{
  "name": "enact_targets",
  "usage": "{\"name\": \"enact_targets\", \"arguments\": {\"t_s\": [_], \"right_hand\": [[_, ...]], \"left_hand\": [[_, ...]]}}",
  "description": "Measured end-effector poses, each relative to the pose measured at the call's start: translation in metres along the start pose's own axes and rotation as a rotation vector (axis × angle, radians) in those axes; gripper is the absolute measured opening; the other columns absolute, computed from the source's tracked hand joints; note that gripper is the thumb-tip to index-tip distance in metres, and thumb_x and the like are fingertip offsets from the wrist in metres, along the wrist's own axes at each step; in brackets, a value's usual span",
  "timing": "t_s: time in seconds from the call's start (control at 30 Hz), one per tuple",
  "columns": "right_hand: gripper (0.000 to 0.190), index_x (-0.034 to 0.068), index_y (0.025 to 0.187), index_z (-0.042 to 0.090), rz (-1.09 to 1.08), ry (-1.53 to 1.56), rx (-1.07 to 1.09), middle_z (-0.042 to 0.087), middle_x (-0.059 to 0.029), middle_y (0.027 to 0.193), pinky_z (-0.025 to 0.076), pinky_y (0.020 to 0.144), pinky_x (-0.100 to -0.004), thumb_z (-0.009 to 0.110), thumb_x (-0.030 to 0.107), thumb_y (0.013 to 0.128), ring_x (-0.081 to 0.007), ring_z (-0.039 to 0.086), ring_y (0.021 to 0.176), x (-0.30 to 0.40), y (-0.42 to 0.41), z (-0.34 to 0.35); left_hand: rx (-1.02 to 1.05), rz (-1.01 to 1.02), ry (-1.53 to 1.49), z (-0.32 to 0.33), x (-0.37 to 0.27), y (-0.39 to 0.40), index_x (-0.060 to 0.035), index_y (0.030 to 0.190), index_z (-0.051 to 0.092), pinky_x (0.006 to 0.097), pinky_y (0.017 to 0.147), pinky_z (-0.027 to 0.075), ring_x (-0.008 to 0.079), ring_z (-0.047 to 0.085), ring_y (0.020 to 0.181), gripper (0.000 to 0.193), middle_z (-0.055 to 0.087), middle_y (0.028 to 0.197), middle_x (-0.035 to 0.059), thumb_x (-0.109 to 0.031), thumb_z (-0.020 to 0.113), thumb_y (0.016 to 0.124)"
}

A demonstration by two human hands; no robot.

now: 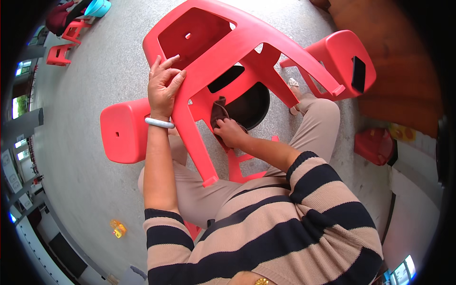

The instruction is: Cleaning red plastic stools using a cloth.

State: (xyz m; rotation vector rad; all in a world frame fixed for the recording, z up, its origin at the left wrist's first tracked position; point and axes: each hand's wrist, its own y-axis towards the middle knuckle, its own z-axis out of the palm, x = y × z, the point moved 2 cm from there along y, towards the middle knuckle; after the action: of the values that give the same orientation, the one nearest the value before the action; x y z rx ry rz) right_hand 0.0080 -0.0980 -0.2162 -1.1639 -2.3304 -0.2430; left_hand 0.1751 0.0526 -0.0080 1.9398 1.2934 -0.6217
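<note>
A large red plastic stool (217, 57) lies tipped over before me, its legs pointing towards my body. My left hand (162, 83), with a pale bangle at the wrist, rests against the stool's left edge. Its thumb touches the plastic and some fingers stick out; whether it grips the edge is unclear. In my right hand (231, 132) is a bunched dark brown cloth (218, 111), held against the inner side of a stool leg. Below the stool, a black basin (251, 107) stands on the floor, partly hidden by the plastic.
Another red stool (123, 131) is at the left. The right-hand red stool (336, 60) carries a black phone (358, 74). Brown wooden furniture (392, 71) and a red bag (374, 145) lie beyond it. A yellow toy (118, 228) is on the floor. Far left, a person (58, 19) sits near a blue bucket (98, 8).
</note>
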Motion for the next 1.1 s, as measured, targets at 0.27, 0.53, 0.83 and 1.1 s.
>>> {"name": "enact_targets", "arguments": {"t_s": [0.27,0.53,0.83,1.1], "right_hand": [[0.019,0.013,0.097,0.071,-0.193,-0.038,0.251,0.061,-0.0129,0.1,0.055,0.075,-0.0466,0.068,0.018,0.08,-0.0341,0.065,0.091,0.0,-0.079,0.036],[0.02,0.011,0.09,0.068,0.306,0.279,-0.165,0.062,-0.0154,0.096,0.054,0.075,-0.0482,0.074,0.011,0.07,-0.038,0.065,0.088,-0.045,-0.071,-0.021],[0.038,0.013,0.103,0.064,0.038,0.203,-0.203,0.055,-0.0125,0.109,0.05,0.084,-0.0463,0.077,0.011,0.068,-0.037,0.057,0.104,0.036,-0.039,0.006],[0.04,0.012,0.104,0.063,-0.065,0.226,-0.048,0.056,-0.0162,0.112,0.053,0.089,-0.047,0.079,0.013,0.068,-0.0402,0.057,0.106,0.0,-0.058,0.015]], "left_hand": [[0.019,0.003,-0.016,0.0,0.004,-0.001,-0.0091,0.09,0.077,0.0508,0.121,0.023,0.0378,0.036,0.145,0.017,0.068,0.132,0.0068,-0.026,0.074,0.09],[-0.025,0.018,-0.03,0.003,0.009,-0.003,-0.009,0.091,0.077,0.0496,0.122,0.022,0.0371,0.038,0.144,0.02,0.068,0.132,0.006,-0.029,0.073,0.091],[-0.046,0.006,0.009,0.007,0.0,-0.002,-0.0096,0.089,0.077,0.0494,0.121,0.023,0.0369,0.039,0.143,0.02,0.069,0.129,0.0065,-0.029,0.074,0.09],[-0.064,0.023,0.039,0.005,0.0,-0.001,-0.011,0.088,0.077,0.049,0.12,0.025,0.0372,0.039,0.142,0.018,0.07,0.128,0.005,-0.029,0.076,0.089]]}}
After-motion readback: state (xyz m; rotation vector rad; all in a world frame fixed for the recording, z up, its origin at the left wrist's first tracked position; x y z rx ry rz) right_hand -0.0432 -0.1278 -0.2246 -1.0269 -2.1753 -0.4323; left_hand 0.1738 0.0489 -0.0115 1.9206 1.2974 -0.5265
